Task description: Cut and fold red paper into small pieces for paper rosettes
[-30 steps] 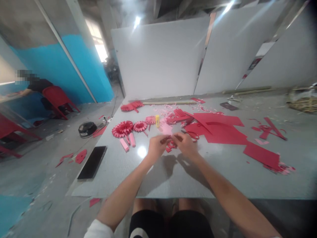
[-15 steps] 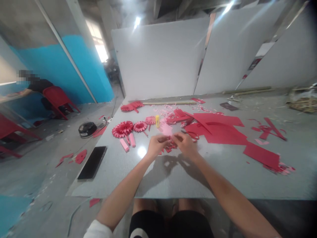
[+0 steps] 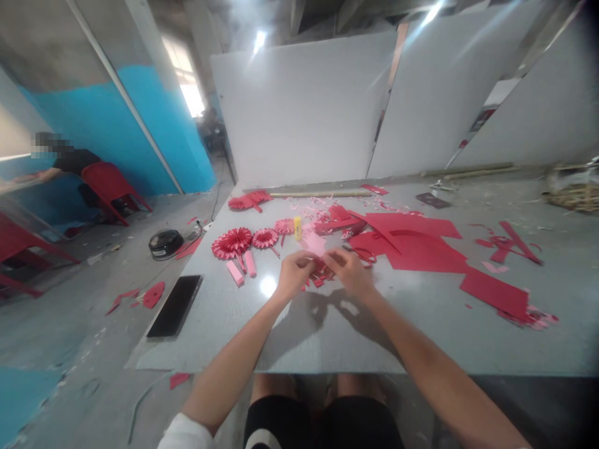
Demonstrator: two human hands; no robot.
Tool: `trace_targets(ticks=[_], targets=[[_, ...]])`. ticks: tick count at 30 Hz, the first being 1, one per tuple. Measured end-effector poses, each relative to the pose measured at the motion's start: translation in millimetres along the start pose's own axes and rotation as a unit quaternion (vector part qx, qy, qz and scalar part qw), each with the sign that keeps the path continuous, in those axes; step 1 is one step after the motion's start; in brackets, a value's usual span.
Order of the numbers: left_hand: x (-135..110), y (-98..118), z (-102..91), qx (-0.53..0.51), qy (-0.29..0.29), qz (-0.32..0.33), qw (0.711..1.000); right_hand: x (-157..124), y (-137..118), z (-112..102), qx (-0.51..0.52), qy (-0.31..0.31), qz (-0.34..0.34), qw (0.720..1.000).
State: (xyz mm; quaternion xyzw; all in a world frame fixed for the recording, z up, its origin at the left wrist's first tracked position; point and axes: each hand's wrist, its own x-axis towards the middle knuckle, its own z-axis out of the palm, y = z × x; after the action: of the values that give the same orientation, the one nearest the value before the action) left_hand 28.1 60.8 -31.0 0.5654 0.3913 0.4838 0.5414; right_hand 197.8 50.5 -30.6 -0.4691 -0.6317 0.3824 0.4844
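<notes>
Red paper sheets (image 3: 412, 240), red rosettes (image 3: 233, 242), pink strips (image 3: 241, 268), yellow glue stick (image 3: 297, 228), black phone (image 3: 175, 305), grey table (image 3: 327, 337).

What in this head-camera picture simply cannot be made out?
All in the head view:
1. The red paper piece between the left hand and right hand: they cover most of it, so its shape is unclear.
2. The small yellow object behind the hands: too small to identify.
3. The dark flat item far across the table: tiny and blurred.
4. The straw-coloured pile: cut off by the right edge.
</notes>
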Motion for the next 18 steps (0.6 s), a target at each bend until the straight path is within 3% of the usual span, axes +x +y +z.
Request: trace_targets(ticks=[7, 12, 18], targets=[[-3.8, 8.1, -0.4, -0.011, -0.041, -0.003, 0.999, 0.7, 1.1, -0.4, 0.012, -0.006, -0.003, 1.000], [-4.4, 6.7, 1.5, 0.022, -0.018, 0.003, 1.000, -0.5, 1.6, 0.8, -0.003, -0.006, -0.026, 1.000], [-3.5, 2.5, 3.2, -0.048, -0.024, 0.017, 0.998, -1.2, 2.4, -0.2, 0.020, -0.030, -0.040, 0.999]])
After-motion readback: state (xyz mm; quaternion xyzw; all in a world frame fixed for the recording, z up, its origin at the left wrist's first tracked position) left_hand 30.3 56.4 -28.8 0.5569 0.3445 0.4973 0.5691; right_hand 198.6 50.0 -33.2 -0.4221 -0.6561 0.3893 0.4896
